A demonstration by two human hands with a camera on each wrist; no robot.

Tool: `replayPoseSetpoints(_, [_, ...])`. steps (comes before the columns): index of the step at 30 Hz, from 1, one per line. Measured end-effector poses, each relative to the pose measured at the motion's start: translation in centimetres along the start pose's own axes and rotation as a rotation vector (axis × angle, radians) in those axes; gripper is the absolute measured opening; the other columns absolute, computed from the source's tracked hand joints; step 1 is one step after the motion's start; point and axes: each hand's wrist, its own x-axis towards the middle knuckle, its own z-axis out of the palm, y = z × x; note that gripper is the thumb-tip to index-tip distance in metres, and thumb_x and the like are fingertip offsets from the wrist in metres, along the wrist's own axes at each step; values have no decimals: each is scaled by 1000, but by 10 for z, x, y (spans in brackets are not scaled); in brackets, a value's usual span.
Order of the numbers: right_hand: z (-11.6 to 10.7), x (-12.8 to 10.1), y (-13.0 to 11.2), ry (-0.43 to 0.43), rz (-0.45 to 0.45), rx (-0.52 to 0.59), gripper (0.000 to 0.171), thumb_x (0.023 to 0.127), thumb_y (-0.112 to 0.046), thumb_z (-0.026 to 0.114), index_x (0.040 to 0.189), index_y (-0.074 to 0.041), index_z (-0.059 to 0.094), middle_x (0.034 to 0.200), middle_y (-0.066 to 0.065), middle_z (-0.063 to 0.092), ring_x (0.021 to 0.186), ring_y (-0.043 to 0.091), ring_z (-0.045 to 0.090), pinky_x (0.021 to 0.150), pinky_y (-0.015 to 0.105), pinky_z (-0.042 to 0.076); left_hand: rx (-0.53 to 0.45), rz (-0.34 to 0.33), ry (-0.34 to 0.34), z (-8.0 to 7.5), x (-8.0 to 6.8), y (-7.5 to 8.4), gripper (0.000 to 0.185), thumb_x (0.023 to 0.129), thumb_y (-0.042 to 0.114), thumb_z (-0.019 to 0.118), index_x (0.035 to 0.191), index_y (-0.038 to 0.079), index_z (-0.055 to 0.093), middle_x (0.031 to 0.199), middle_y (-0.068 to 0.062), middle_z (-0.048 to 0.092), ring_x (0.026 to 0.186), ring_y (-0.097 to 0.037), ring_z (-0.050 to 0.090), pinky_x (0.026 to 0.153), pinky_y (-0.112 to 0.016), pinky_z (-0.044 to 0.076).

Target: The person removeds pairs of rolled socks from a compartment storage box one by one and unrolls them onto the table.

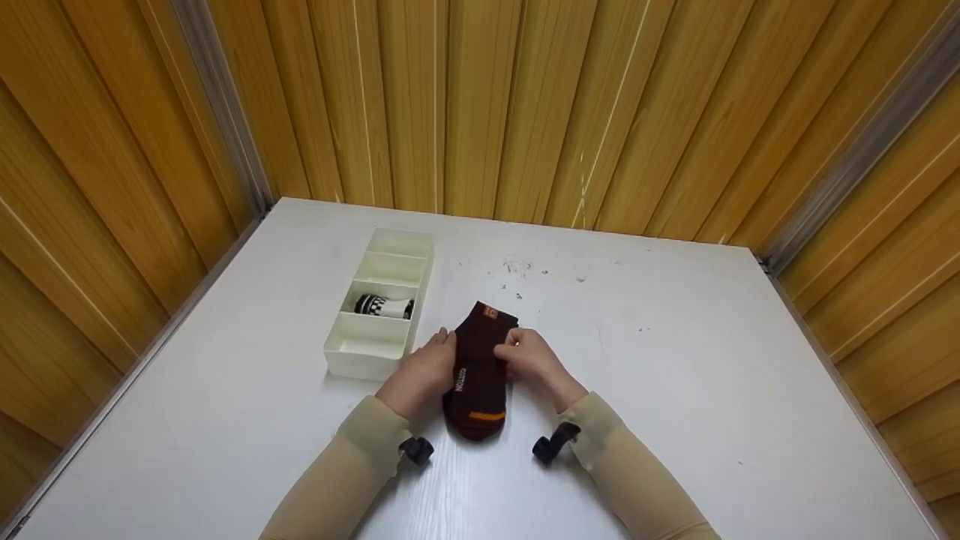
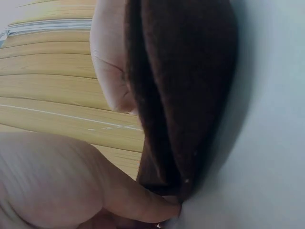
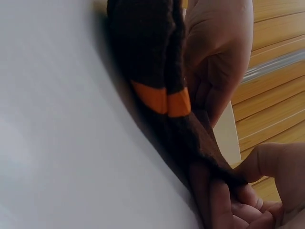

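Note:
A pair of dark brown ankle socks (image 1: 480, 375), laid one on the other, lies flat on the white table with orange marks and "COTTON" lettering. My left hand (image 1: 429, 367) holds the left edge; in the left wrist view its thumb (image 2: 143, 205) lies against the fabric, other fingers mostly hidden. On the opposite edge my right hand (image 1: 531, 356) pinches the socks between thumb and fingers. The right wrist view shows the two layers of socks (image 3: 147, 47), with fingers (image 3: 221, 205) tucked under the edge.
Left of the socks stands a cream divided tray (image 1: 364, 365) with several compartments. One compartment holds a rolled black-and-white checked sock (image 1: 384, 306). Dark marks (image 1: 517, 267) spot the table beyond the socks. Wood-look panels (image 1: 480, 112) wall in the table.

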Motion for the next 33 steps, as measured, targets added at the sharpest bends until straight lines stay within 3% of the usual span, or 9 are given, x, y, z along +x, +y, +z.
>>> replayPoseSetpoints(4, [-2, 1, 1, -17, 57, 68, 14, 87, -11, 60, 75, -12, 53, 64, -3, 50, 50, 8, 52, 47, 21, 48, 15, -25, 20, 1, -1, 3, 62, 96, -3, 53, 155, -7, 35, 162, -25, 37, 153, -36, 37, 124, -50, 34])
replayPoseSetpoints(6, [-3, 2, 2, -33, 87, 109, 17, 92, -15, 63, 77, -12, 56, 63, -4, 50, 47, 6, 51, 46, 19, 47, 52, -39, 84, 3, -3, 7, 56, 96, -1, 54, 150, -8, 42, 154, -26, 48, 144, -36, 49, 116, -51, 44])
replayPoseSetpoints(9, [-4, 2, 2, -49, 124, 161, 24, 97, -22, 66, 76, -12, 60, 59, -6, 50, 44, 3, 50, 45, 18, 48, 119, -41, 228, 9, -7, 15, 37, 94, 3, 59, 128, -11, 56, 126, -29, 64, 115, -40, 65, 92, -52, 58])
replayPoseSetpoints(11, [-5, 2, 2, -45, 133, 172, 26, 98, -24, 66, 75, -12, 61, 58, -7, 51, 45, 3, 50, 45, 18, 48, 179, -31, 314, 12, -9, 20, 24, 92, 4, 63, 111, -10, 61, 106, -26, 66, 95, -39, 66, 77, -50, 59])
replayPoseSetpoints(14, [-5, 2, 1, -39, 147, 173, 26, 99, -23, 66, 76, -11, 62, 59, -6, 51, 46, 4, 50, 46, 18, 48, 237, -15, 355, 15, -9, 24, 15, 90, 4, 65, 98, -8, 65, 99, -24, 65, 90, -37, 62, 74, -46, 58])
replayPoseSetpoints(18, [-4, 3, 2, -38, 141, 156, 22, 99, -21, 66, 81, -8, 65, 60, -5, 53, 47, 4, 50, 46, 18, 47, 280, 33, 325, 13, -7, 23, 10, 89, 3, 67, 96, -4, 71, 106, -21, 65, 101, -35, 58, 79, -44, 56])
replayPoseSetpoints(23, [-5, 5, 3, -38, 117, 142, 20, 98, -18, 67, 81, -8, 63, 61, -4, 54, 47, 5, 50, 46, 19, 46, 238, 118, 272, 13, -6, 18, 9, 91, 3, 65, 96, 1, 73, 109, -16, 65, 100, -34, 64, 76, -49, 57])
replayPoseSetpoints(27, [-9, 7, 5, -26, 108, 108, 18, 95, -15, 68, 79, -8, 62, 60, -4, 53, 45, 5, 51, 45, 18, 47, 196, 107, 226, 13, -7, 17, 10, 92, 3, 63, 96, 0, 72, 111, -17, 66, 94, -35, 69, 74, -53, 58])
replayPoseSetpoints(33, [-22, 10, 6, -56, 126, 85, 13, 87, -11, 63, 74, -10, 62, 55, -4, 55, 44, 6, 54, 45, 18, 48, 216, 55, 169, 9, -9, 21, 13, 90, 4, 65, 99, 1, 73, 119, -18, 68, 98, -35, 69, 80, -53, 57])
